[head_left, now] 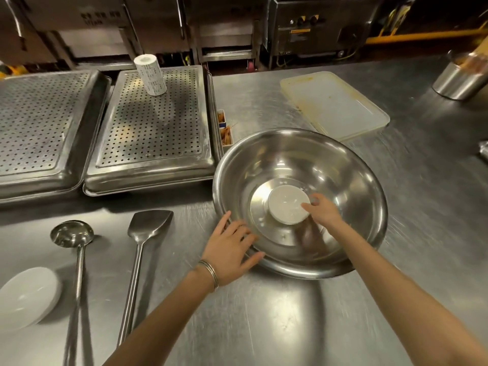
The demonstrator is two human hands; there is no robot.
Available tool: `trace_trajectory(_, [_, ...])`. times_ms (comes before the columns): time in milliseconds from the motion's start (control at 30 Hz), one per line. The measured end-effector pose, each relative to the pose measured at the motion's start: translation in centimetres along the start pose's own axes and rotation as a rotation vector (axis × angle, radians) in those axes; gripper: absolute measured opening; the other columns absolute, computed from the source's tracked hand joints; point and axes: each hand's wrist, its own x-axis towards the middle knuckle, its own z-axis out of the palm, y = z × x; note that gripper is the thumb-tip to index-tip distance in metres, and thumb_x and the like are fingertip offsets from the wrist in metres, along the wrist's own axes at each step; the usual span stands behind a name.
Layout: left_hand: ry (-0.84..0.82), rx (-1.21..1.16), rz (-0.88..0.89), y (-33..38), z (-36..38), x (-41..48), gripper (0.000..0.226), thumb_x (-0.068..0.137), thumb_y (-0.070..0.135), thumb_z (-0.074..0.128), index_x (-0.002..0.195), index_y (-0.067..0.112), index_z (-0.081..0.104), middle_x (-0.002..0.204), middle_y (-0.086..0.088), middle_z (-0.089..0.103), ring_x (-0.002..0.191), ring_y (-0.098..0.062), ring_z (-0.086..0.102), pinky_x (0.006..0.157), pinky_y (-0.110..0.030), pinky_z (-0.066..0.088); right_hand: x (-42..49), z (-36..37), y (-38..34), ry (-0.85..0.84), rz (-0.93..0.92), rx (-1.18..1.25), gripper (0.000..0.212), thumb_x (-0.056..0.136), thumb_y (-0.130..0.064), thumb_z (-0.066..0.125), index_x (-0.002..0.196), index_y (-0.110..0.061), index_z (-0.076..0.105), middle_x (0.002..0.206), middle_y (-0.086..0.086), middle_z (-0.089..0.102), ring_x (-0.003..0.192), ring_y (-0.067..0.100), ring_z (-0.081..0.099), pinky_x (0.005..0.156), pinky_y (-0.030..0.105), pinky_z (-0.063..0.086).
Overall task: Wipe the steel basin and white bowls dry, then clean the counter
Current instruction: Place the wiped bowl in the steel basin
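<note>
a person's left hand [232, 249], fingers spread flat, presses on the near rim of the steel basin [364, 180] on the counter [290, 326], apparently to steady it, while the right hand [320, 211] reaches inside to a white bowl [286, 204] lying at the bottom. motion blur leaves it unclear whether those fingers pinch the bowl's edge or only touch it. a second white bowl [27, 297] sits at the counter's near left, likely awaiting its turn.

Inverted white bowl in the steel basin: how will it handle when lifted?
The small white inverted bowl looks rigid, like ceramic, so probably breakable if dropped. Base-up on the smooth large round steel basin, it may slide when pushed. The right hand pinches only its edge; grip could slip.
</note>
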Motion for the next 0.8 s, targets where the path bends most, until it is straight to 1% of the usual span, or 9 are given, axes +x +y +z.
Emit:
trace_trajectory(67, [0.051, -0.012, 0.026, -0.4, -0.5, -0.5, 0.044, 0.092, 0.048, 0.032, 0.098, 0.024, 0.068, 0.097, 0.007, 0.067, 0.102, -0.014, 0.059, 0.112, -0.038, 0.016, -2.2, -0.9, -1.0, 0.022, -0.110, -0.074, 0.050, 0.087, -0.016, 0.062, 0.132, -0.006, 0.043, 0.129, 0.016, 0.053, 0.116, 0.030, 0.051, 0.095, 0.033, 0.038])
trace_trajectory(133, [0.100, -0.013, 0.031, -0.6, -1.1, -1.8, 0.037, 0.089, 0.041, 0.039, 0.106, 0.024, 0.067, 0.106, 0.006, 0.067, 0.107, -0.016, 0.058, 0.110, -0.037, 0.027, -5.1, -1.5, -2.2, 0.035, -0.249, -0.167, 0.052, 0.086, -0.018, 0.063, 0.133, -0.009, 0.043, 0.130, 0.015, 0.052, 0.115, 0.029, 0.052, 0.097, 0.037, 0.040])
trace_trajectory(233, [0.158, -0.053, -0.011, -0.9, -2.2, -5.5, 0.040, 0.086, 0.036, 0.043, 0.120, 0.022, 0.059, 0.123, 0.001, 0.060, 0.118, -0.018, 0.051, 0.104, -0.041, 0.039, -9.4, -0.8, -3.3, 0.068, -0.482, -0.394, 0.051, 0.088, -0.020, 0.061, 0.134, -0.010, 0.043, 0.132, 0.014, 0.048, 0.116, 0.031, 0.050, 0.096, 0.040, 0.040])
trace_trajectory(333, [0.210, -0.063, -0.118, -2.1, -3.4, -10.8, 0.041, 0.087, 0.034, 0.046, 0.124, 0.019, 0.056, 0.127, -0.003, 0.057, 0.121, -0.021, 0.048, 0.104, -0.041, 0.035, -14.2, 1.7, -4.1, 0.157, -0.733, -0.550, 0.045, 0.086, -0.018, 0.060, 0.129, -0.007, 0.049, 0.124, 0.017, 0.053, 0.105, 0.038, 0.056, 0.090, 0.047, 0.046])
trace_trajectory(400, [0.219, -0.026, -0.216, -3.2, -4.1, -15.1, 0.043, 0.087, 0.035, 0.045, 0.124, 0.017, 0.056, 0.127, -0.004, 0.057, 0.119, -0.021, 0.046, 0.103, -0.038, 0.031, -17.4, 4.4, -4.7, 0.212, -0.861, -0.616, 0.041, 0.087, -0.022, 0.053, 0.125, -0.006, 0.051, 0.122, 0.018, 0.055, 0.110, 0.040, 0.054, 0.089, 0.048, 0.047])
trace_trajectory(533, [0.170, 0.003, -0.391, -5.8, -4.4, -24.5, 0.044, 0.086, 0.037, 0.044, 0.124, 0.018, 0.053, 0.124, -0.005, 0.059, 0.115, -0.023, 0.047, 0.098, -0.038, 0.033, -23.1, 11.8, -5.3, 0.168, -0.977, -0.687, 0.048, 0.085, -0.030, 0.041, 0.127, -0.008, 0.051, 0.126, 0.018, 0.055, 0.120, 0.036, 0.047, 0.099, 0.049, 0.039])
trace_trajectory(667, [0.062, 0.026, -0.522, -8.6, -3.5, -33.5, 0.047, 0.085, 0.038, 0.043, 0.127, 0.018, 0.054, 0.129, -0.005, 0.056, 0.119, -0.024, 0.049, 0.105, -0.038, 0.027, -28.1, 19.5, -5.8, 0.059, -1.035, -0.721, 0.047, 0.085, -0.029, 0.035, 0.127, -0.012, 0.049, 0.126, 0.014, 0.056, 0.123, 0.035, 0.049, 0.102, 0.045, 0.028])
trace_trajectory(733, [0.012, 0.027, -0.577, -10.3, -3.2, -37.5, 0.049, 0.092, 0.043, 0.032, 0.127, 0.018, 0.054, 0.132, -0.004, 0.054, 0.123, -0.022, 0.044, 0.110, -0.036, 0.019, -30.5, 23.2, -6.3, 0.023, -1.052, -0.726, 0.048, 0.085, -0.029, 0.033, 0.125, -0.012, 0.053, 0.125, 0.013, 0.057, 0.120, 0.035, 0.051, 0.104, 0.048, 0.033])
trace_trajectory(800, [-0.037, -0.002, -0.629, -12.2, -3.1, -41.1, 0.053, 0.094, 0.046, 0.025, 0.128, 0.019, 0.053, 0.135, -0.004, 0.052, 0.124, -0.022, 0.044, 0.110, -0.035, 0.015, -32.8, 26.8, -6.9, -0.006, -1.052, -0.749, 0.048, 0.084, -0.029, 0.033, 0.124, -0.012, 0.054, 0.122, 0.013, 0.059, 0.118, 0.034, 0.054, 0.098, 0.048, 0.044])
